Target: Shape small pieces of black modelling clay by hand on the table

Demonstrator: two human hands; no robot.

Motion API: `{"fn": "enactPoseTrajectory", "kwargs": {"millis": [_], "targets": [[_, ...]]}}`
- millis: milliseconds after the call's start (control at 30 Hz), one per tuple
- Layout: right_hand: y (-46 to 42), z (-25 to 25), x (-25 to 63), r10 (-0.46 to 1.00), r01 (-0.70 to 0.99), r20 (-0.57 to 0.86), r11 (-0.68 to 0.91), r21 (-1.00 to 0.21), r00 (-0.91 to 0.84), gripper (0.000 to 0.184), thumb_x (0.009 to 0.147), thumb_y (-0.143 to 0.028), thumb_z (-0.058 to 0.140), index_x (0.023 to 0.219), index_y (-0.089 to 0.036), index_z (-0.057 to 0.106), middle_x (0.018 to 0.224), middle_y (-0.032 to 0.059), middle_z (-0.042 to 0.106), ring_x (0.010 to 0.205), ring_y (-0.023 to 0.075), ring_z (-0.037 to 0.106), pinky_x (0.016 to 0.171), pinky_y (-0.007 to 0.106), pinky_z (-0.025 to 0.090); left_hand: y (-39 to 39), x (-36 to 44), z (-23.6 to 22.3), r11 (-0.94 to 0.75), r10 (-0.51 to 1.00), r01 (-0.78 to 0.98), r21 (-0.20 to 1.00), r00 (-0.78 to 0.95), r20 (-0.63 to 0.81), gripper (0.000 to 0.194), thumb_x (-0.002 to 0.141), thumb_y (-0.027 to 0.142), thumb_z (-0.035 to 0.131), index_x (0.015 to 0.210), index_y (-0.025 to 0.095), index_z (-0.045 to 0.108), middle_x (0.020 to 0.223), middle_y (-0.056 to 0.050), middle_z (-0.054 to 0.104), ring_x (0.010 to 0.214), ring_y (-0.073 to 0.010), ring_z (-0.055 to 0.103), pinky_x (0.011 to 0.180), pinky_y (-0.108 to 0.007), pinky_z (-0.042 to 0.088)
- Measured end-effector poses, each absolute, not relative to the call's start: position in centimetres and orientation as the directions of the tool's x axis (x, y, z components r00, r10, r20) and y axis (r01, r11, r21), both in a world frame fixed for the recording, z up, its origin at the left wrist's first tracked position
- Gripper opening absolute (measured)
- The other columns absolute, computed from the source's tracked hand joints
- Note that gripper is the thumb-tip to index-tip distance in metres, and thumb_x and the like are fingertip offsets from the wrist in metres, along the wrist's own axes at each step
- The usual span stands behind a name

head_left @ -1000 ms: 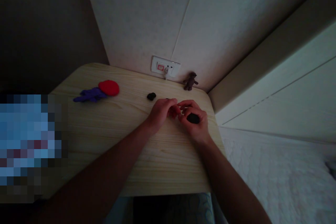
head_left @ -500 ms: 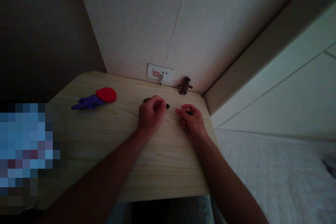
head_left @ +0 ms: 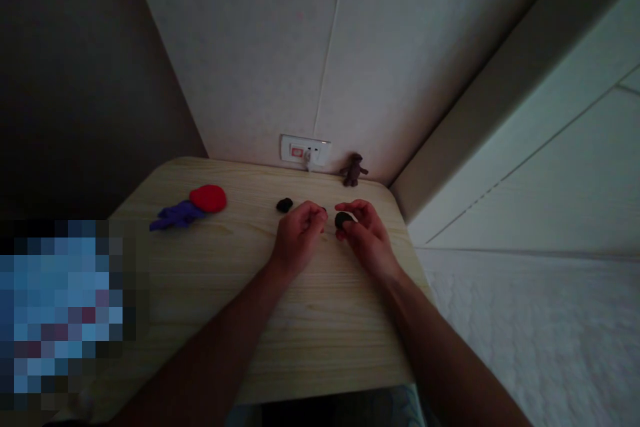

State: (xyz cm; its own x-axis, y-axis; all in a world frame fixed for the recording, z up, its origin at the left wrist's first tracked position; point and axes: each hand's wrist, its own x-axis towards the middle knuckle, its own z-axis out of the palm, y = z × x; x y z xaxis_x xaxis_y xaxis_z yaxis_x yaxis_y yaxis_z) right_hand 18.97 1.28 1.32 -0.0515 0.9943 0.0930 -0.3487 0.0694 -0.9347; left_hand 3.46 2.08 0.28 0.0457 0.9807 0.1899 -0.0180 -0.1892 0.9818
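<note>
My right hand (head_left: pixel 367 237) pinches a black lump of clay (head_left: pixel 343 219) between thumb and fingers, just above the light wooden table (head_left: pixel 240 307). Beside it on the left, my left hand (head_left: pixel 297 240) is curled, its fingertips closed on a tiny dark bit (head_left: pixel 323 213) that I cannot make out. The two hands almost touch. Another small black lump (head_left: pixel 285 205) lies on the table just left of my left hand.
A flat red clay disc (head_left: pixel 208 198) and a purple clay shape (head_left: pixel 176 215) lie at the table's left. A small brown clay figure (head_left: pixel 353 169) stands at the back by a wall socket (head_left: pixel 305 149). A white bed (head_left: pixel 530 327) adjoins the table's right edge.
My hands drew apart on the table, then came together again. The black lump now shows in my right fingertips. The view has tilted so the table sits lower.
</note>
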Motion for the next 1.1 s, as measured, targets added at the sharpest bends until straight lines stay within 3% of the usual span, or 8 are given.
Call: {"fn": "enactPoseTrajectory", "kwargs": {"millis": [133, 233, 400, 533, 800, 1100], "targets": [[1.4, 1.3, 19.1, 0.993, -0.269, 0.112, 0.097, -0.958, -0.039, 0.039, 0.066, -0.019, 0.087, 0.094, -0.024, 0.061, 0.096, -0.0029, 0.066, 0.076, 0.0104, 0.061, 0.072, 0.025, 0.050, 2.1, 3.4, 0.3, -0.165, 0.982, -0.074, 0.984, 0.084, 0.170, 0.020, 0.084, 0.037, 0.065, 0.090, 0.018, 0.068, 0.075, -0.002, 0.068, 0.063, -0.0134, 0.058, 0.055, -0.025, 0.043], [1.6, 1.3, 19.2, 0.992, -0.214, 0.116, 0.102, -0.971, -0.054, 0.034, 0.063, -0.022, 0.091, 0.088, -0.022, 0.067, 0.084, -0.0025, 0.067, 0.076, 0.0115, 0.062, 0.075, 0.025, 0.052, 2.1, 3.4, 0.2, -0.161, 0.978, -0.125, 0.979, 0.110, 0.175, 0.021, 0.081, 0.036, 0.071, 0.089, 0.017, 0.069, 0.081, -0.004, 0.071, 0.065, -0.0131, 0.061, 0.056, -0.024, 0.045], [1.8, 1.1, 19.0, 0.989, -0.169, 0.145, 0.147, -0.975, 0.022, 0.033, 0.066, -0.030, 0.090, 0.094, -0.024, 0.074, 0.087, -0.0008, 0.072, 0.078, 0.0129, 0.065, 0.076, 0.027, 0.054, 2.1, 3.5, 0.4, -0.100, 0.989, -0.177, 0.979, 0.093, 0.118, 0.024, 0.076, 0.034, 0.077, 0.088, 0.015, 0.070, 0.075, -0.003, 0.071, 0.057, -0.0117, 0.060, 0.052, -0.024, 0.047], [1.8, 1.0, 18.9, 0.993, -0.111, 0.111, 0.107, -0.988, -0.036, 0.029, 0.068, -0.038, 0.090, 0.088, -0.022, 0.078, 0.085, 0.0015, 0.076, 0.078, 0.0149, 0.067, 0.077, 0.029, 0.054, 2.0, 3.5, 0.7, -0.057, 0.994, -0.210, 0.976, 0.082, 0.075, 0.028, 0.072, 0.034, 0.080, 0.089, 0.014, 0.071, 0.074, -0.004, 0.073, 0.054, -0.0125, 0.063, 0.051, -0.025, 0.050], [1.6, 1.2, 18.8, 0.988, -0.002, 0.155, 0.155, -0.988, -0.024, 0.024, 0.076, -0.043, 0.081, 0.075, -0.020, 0.077, 0.068, -0.0005, 0.069, 0.062, 0.0127, 0.058, 0.061, 0.027, 0.046, 1.9, 3.4, 1.1, -0.030, 0.991, -0.218, 0.975, 0.117, 0.057, 0.026, 0.069, 0.028, 0.079, 0.087, 0.014, 0.066, 0.068, -0.003, 0.073, 0.055, -0.0152, 0.068, 0.053, -0.026, 0.054], [1.5, 1.5, 18.9, 0.987, -0.005, 0.148, 0.148, -0.989, -0.060, 0.024, 0.075, -0.042, 0.078, 0.069, -0.020, 0.072, 0.059, -0.0024, 0.062, 0.057, 0.0121, 0.053, 0.059, 0.027, 0.044, 1.7, 3.6, 1.2, -0.039, 0.991, -0.209, 0.977, 0.117, 0.065, 0.023, 0.070, 0.030, 0.078, 0.080, 0.016, 0.064, 0.064, -0.002, 0.070, 0.050, -0.0140, 0.065, 0.050, -0.025, 0.053]]}}
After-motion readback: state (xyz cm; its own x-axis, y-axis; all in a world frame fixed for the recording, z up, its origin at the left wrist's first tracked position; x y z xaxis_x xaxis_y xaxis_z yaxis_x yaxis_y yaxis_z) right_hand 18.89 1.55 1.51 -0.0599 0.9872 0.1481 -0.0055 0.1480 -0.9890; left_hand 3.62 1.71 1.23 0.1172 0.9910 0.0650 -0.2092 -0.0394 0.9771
